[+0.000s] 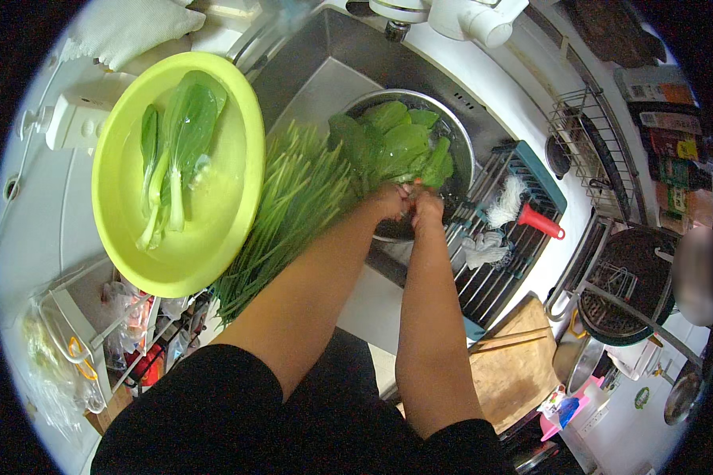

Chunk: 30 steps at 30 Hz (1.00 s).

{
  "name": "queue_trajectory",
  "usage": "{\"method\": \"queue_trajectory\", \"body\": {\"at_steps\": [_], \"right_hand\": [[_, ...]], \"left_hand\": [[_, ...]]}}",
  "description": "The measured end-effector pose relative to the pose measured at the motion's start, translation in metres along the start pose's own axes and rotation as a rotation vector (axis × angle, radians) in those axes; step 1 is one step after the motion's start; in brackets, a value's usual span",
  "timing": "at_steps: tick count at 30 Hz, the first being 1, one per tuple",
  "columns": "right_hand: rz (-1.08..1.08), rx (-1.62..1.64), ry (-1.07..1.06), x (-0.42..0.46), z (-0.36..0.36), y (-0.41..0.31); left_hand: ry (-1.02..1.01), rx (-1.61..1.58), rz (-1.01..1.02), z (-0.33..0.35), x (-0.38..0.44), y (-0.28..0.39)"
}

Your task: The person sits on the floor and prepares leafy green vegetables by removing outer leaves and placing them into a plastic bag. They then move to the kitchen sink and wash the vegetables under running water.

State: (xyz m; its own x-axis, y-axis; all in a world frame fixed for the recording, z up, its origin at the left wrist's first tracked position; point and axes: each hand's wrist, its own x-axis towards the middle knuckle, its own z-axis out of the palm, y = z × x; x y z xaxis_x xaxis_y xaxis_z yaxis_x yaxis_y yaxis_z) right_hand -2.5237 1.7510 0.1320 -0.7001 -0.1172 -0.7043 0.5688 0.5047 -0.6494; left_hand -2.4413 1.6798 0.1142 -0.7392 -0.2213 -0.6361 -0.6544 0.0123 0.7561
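Both hands are close together over a round metal basin [470, 157] standing in the sink. Between my left hand [394, 202] and my right hand [429, 208] is the stem end of leafy greens that look like bok choy [401, 148]. Their broad wet leaves fan out away from me and fill much of the basin. Blur hides the exact finger positions. A small orange-red spot shows by the fingertips; I cannot tell what it is. Left of my left forearm lies a big bunch of long thin green stalks, probably garlic chives [297, 208].
A yellow-green plastic bowl [110, 196] at left holds several bok choy pieces [190, 119]. Right of the basin, a roll-up drying rack [481, 297] carries a red-handled scrubber [540, 222] and a whitish mesh cloth [484, 249]. A wooden cutting board [514, 374] and a white faucet [481, 21] border the sink.
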Motion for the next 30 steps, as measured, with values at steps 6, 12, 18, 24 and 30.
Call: {"method": "queue_trajectory", "body": {"at_steps": [6, 12, 18, 24, 30], "right_hand": [[-0.233, 0.298, 0.158, 0.046, -0.017, 0.023], [-0.521, 0.168, 0.226, 0.024, -0.002, -0.002], [-0.168, 0.338, -0.012, 0.046, -0.016, 0.002], [-0.287, 0.358, 0.001, 0.031, -0.006, -0.002], [-0.472, 0.170, -0.017, 0.040, -0.002, -0.011]], "left_hand": [[0.027, 0.381, -0.054, 0.010, 0.001, 0.002], [0.101, 0.495, -0.167, 0.009, 0.002, -0.006], [0.023, -0.071, -0.076, 0.007, 0.001, 0.019], [0.115, -0.453, -0.266, 0.003, 0.000, 0.017], [0.348, -0.376, -0.183, 0.001, 0.002, 0.015]]}}
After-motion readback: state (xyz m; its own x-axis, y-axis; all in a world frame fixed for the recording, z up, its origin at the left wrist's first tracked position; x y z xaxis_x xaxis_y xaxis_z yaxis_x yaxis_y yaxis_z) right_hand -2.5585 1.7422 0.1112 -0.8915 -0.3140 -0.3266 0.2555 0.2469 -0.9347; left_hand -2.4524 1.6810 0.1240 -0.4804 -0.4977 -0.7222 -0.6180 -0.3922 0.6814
